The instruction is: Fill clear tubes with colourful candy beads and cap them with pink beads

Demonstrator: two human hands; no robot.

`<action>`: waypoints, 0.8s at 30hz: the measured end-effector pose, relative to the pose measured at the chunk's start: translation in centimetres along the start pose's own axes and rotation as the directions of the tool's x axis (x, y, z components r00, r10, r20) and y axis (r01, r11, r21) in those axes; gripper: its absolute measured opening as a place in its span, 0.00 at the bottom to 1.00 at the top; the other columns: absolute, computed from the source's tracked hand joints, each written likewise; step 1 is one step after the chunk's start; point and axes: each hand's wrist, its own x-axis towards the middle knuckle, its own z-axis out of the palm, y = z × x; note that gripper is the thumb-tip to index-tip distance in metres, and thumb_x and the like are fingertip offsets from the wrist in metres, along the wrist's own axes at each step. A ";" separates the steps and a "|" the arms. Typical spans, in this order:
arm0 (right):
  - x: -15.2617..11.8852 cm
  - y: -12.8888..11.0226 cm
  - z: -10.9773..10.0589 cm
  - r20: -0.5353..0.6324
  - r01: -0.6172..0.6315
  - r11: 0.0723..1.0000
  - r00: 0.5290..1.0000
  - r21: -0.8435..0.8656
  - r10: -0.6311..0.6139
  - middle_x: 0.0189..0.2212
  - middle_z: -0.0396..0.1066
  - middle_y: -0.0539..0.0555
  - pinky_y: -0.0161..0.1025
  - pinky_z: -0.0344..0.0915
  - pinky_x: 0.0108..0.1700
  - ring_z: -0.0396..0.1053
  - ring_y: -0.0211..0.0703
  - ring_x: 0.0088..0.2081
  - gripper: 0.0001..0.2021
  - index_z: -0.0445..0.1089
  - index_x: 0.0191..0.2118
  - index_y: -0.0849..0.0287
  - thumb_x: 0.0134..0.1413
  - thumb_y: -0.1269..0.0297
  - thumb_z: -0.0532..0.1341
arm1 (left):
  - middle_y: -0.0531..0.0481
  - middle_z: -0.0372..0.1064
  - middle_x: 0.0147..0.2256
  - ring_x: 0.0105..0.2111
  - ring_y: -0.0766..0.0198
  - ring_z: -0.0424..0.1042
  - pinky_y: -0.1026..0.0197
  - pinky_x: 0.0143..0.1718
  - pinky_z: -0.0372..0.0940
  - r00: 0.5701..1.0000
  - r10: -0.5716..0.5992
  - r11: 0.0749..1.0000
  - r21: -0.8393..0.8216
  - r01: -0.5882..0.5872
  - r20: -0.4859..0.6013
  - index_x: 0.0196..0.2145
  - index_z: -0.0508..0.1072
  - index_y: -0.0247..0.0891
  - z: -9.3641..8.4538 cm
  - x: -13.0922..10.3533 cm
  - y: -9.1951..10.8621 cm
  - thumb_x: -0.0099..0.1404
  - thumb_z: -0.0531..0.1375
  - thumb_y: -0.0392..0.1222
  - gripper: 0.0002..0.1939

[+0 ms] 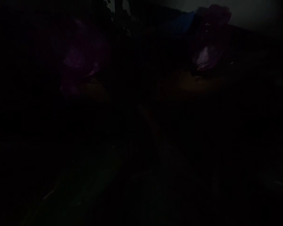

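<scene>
The picture is almost black, and neither of my hands can be made out for certain. A faint reddish-brown long shape (153,125) slants down through the middle; whether it is a hand, an arm or an object cannot be told. At lower left lies a dim dark-green shape (85,179), its kind also hidden by the dark. Two purple, shiny, crinkled things show higher up: one purple thing (73,58) at left, another purple thing (206,58) at right with a pale glint on it.
Below the right purple thing is a dull orange-brown patch (191,83); a smaller brown patch (94,88) shows at left. A blue piece (182,23) stands out near the top. Grey light (252,14) shows at upper right.
</scene>
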 end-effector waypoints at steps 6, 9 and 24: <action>-4.5 3.2 -2.7 -0.039 0.003 0.995 0.999 -0.101 -0.007 0.23 0.69 0.58 0.30 0.62 0.28 0.72 0.43 0.37 0.25 0.66 0.18 0.63 0.60 0.63 0.42 | 0.41 0.47 0.62 0.60 0.46 0.49 0.36 0.58 0.45 1.000 0.004 1.000 -0.007 -0.004 0.002 0.59 0.57 0.39 -0.2 0.1 0.0 0.64 0.56 0.48 0.27; -6.3 4.1 -4.0 -0.031 -0.008 0.989 0.999 -0.148 0.004 0.23 0.69 0.56 0.32 0.64 0.30 0.72 0.42 0.37 0.27 0.69 0.23 0.63 0.63 0.62 0.39 | 0.42 0.40 0.64 0.62 0.44 0.42 0.34 0.59 0.38 1.000 0.010 1.000 -0.007 -0.010 0.003 0.61 0.54 0.41 -0.3 0.1 0.1 0.64 0.56 0.50 0.30; -7.7 1.2 -6.7 0.030 -0.067 0.983 0.997 -0.170 0.073 0.46 0.66 0.56 0.42 0.68 0.44 0.67 0.41 0.43 0.14 0.66 0.48 0.60 0.60 0.59 0.55 | 0.42 0.41 0.64 0.62 0.44 0.43 0.34 0.59 0.38 1.000 0.031 0.999 0.022 -0.031 0.003 0.61 0.54 0.41 -0.3 0.4 -0.2 0.64 0.55 0.50 0.30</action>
